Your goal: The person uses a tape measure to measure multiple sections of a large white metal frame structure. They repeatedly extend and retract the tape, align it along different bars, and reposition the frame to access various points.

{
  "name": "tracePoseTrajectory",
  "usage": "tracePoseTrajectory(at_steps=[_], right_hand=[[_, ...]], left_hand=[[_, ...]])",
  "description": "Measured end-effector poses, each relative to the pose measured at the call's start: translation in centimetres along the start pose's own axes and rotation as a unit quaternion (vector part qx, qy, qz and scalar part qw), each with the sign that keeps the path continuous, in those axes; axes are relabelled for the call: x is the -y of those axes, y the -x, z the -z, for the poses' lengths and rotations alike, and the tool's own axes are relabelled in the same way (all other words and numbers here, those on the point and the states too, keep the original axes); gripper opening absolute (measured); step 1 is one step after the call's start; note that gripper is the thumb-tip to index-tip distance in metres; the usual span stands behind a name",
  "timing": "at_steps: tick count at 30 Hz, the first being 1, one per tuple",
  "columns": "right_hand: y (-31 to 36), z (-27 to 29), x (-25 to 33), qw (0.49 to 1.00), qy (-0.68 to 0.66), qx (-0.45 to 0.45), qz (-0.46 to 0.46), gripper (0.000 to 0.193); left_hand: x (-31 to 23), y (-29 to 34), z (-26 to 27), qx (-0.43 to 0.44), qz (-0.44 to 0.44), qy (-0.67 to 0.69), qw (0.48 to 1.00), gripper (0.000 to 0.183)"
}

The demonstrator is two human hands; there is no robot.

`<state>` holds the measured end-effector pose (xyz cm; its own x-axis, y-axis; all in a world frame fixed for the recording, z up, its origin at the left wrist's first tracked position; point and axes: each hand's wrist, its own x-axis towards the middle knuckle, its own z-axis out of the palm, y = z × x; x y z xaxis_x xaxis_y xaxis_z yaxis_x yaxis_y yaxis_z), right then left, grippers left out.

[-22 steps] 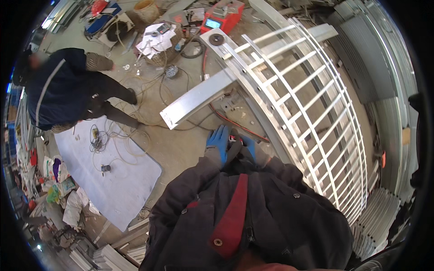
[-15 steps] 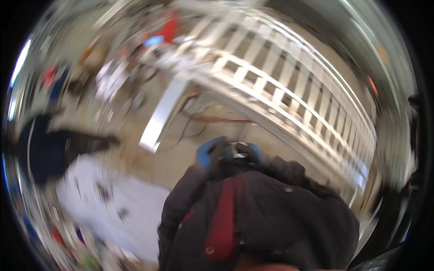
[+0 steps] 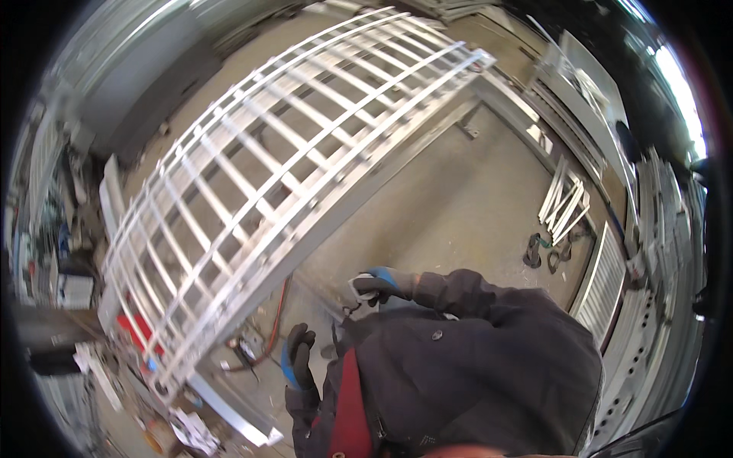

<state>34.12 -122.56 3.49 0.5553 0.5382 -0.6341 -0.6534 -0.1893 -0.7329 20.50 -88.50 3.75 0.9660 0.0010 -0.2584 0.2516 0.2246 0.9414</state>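
Observation:
My left hand (image 3: 298, 357), in a dark glove with blue on it, is raised at the left of my body. Its fingers point up, loosely bent and apart from the thumb, with nothing visible in them. In front of my jacket my right hand (image 3: 379, 285), gloved the same way, is closed round a small light-grey object whose kind I cannot make out. Beyond both hands stands a long white metal railing panel (image 3: 267, 164) with many bars, lying across a metal frame. Neither hand touches it.
A red hose (image 3: 278, 317) and small tools lie on the floor beside the panel's near end. A pale metal bar (image 3: 233, 412) sticks out there. White strips (image 3: 563, 202) and dark straps (image 3: 533, 252) lie at the right. Metal profiles (image 3: 641, 336) are stacked along the right edge.
My view has swung to the right, and the white cloth and the other person at the left have gone out of it. My hands, close together before, are now apart.

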Motion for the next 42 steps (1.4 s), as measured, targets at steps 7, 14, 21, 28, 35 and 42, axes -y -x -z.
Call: tracePoseTrajectory(at_steps=[7,14,21,28,35,42], right_hand=[[13.4,20.9,-3.4,0.966,-0.157,-0.188,0.087,0.046],[21.0,29.7,-4.9,0.895,-0.31,-0.298,0.12,0.056],[23.6,42.9,-5.2,0.853,-0.238,-0.4,0.237,0.053],[27.4,56.2,-3.0,0.828,-0.232,-0.418,0.294,0.04],[34.3,69.2,-14.7,0.682,-0.448,-0.548,0.183,0.042],[45.5,81.2,-28.8,0.651,-0.56,-0.511,0.031,0.031]], left_hand=[[0.2,-17.8,-30.7,0.189,-0.046,-0.256,0.947,0.032],[2.9,-26.2,-52.4,0.507,-0.138,-0.389,0.757,0.075],[9.5,-34.5,-68.1,0.575,-0.166,-0.458,0.658,0.092],[13.1,-41.9,-84.9,0.601,-0.189,-0.503,0.592,0.09],[20.0,-48.0,-105.8,0.622,-0.167,-0.494,0.585,0.092],[34.0,-58.4,-122.4,0.461,0.154,-0.534,0.692,0.078]])
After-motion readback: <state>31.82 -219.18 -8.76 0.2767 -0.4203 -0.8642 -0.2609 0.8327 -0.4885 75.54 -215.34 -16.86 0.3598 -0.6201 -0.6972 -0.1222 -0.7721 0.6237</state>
